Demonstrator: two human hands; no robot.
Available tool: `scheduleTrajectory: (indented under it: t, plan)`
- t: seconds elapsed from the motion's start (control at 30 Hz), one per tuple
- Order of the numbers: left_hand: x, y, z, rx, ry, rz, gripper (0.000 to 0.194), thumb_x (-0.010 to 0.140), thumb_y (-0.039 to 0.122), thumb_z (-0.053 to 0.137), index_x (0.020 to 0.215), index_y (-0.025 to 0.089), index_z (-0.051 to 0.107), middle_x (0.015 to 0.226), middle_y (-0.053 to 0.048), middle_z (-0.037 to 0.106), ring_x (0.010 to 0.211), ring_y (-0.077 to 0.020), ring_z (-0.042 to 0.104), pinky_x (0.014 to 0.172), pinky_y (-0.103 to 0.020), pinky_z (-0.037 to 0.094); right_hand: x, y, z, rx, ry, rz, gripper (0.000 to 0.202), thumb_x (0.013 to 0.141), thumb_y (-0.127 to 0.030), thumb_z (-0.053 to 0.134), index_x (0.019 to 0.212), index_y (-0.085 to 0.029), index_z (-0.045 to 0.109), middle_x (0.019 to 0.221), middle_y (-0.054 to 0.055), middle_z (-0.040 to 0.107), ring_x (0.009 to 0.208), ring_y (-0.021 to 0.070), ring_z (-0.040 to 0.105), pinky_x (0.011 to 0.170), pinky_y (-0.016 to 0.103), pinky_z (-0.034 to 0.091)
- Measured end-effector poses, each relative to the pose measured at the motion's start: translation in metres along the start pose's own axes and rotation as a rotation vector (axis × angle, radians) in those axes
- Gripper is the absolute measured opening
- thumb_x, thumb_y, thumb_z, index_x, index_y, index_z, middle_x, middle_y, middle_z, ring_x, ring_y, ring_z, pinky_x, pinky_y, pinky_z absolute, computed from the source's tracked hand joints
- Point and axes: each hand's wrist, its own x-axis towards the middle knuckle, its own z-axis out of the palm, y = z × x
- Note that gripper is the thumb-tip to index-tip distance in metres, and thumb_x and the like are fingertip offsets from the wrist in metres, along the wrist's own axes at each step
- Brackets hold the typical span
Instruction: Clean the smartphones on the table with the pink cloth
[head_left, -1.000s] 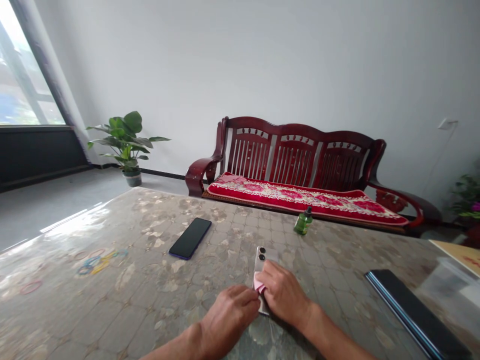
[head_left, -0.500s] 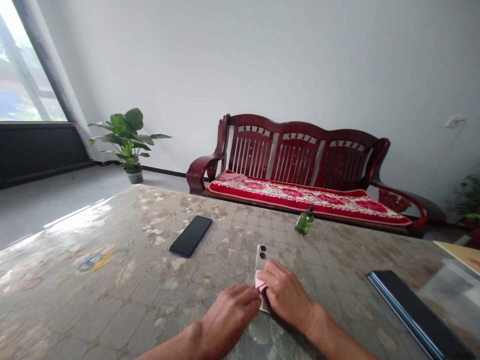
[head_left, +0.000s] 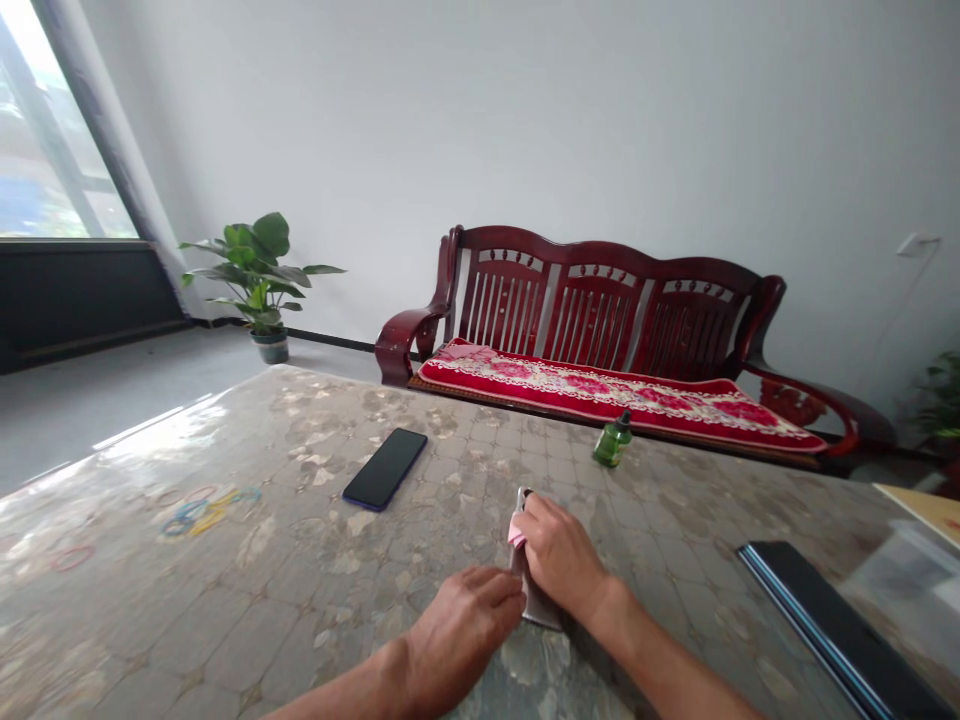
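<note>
A silver phone (head_left: 534, 598) lies face down on the patterned table (head_left: 300, 580), its camera end pointing away from me. My right hand (head_left: 561, 555) presses a small pink cloth (head_left: 516, 533) onto the far part of the phone's back. My left hand (head_left: 457, 640) rests on the table with its fingertips against the phone's near left edge. Most of the phone is hidden under my right hand.
A black phone (head_left: 385, 467) lies screen up to the left. A small green bottle (head_left: 611, 441) stands at the table's far edge. Coloured rubber bands (head_left: 201, 508) lie at the left. A dark flat device (head_left: 832, 618) lies at the right. A red wooden bench (head_left: 615, 340) stands behind.
My right hand has slid the pink cloth farther along the phone toward its camera end, covering the lenses. My left hand stays at the near edge.
</note>
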Motion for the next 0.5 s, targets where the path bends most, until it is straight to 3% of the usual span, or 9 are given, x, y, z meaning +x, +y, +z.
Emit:
scheduleTrajectory:
  t: [0.2, 0.4, 0.5]
  plan:
    - [0.001, -0.002, 0.010, 0.017, 0.047, -0.008, 0.015, 0.093, 0.015, 0.054, 0.079, 0.018, 0.054, 0.082, 0.000, 0.062, 0.073, -0.0166, 0.059, 0.067, -0.027, 0.047, -0.034, 0.002, -0.004, 0.098, 0.002, -0.117, 0.021, 0.081, -0.002, 0.049, 0.082, -0.022, 0.058, 0.087, 0.001, 0.058, 0.086, 0.0160, 0.052, 0.075, 0.025, 0.037]
    - [-0.001, -0.002, 0.003, -0.032, 0.100, 0.015, 0.008, 0.095, 0.018, 0.053, 0.091, 0.019, 0.060, 0.083, -0.003, 0.062, 0.078, -0.0164, 0.061, 0.074, -0.026, 0.049, -0.012, 0.025, 0.001, 0.018, 0.067, 0.078, 0.023, 0.085, -0.003, 0.047, 0.077, -0.021, 0.060, 0.087, 0.002, 0.059, 0.082, 0.0147, 0.054, 0.074, 0.024, 0.038]
    - [-0.002, -0.003, 0.003, -0.030, 0.146, 0.031, 0.011, 0.096, 0.018, 0.051, 0.093, 0.019, 0.061, 0.082, -0.003, 0.062, 0.076, -0.0159, 0.061, 0.074, -0.025, 0.049, -0.016, 0.028, 0.000, 0.035, 0.058, 0.090, 0.024, 0.084, -0.003, 0.046, 0.077, -0.021, 0.060, 0.086, 0.002, 0.058, 0.081, 0.0136, 0.054, 0.073, 0.023, 0.037]
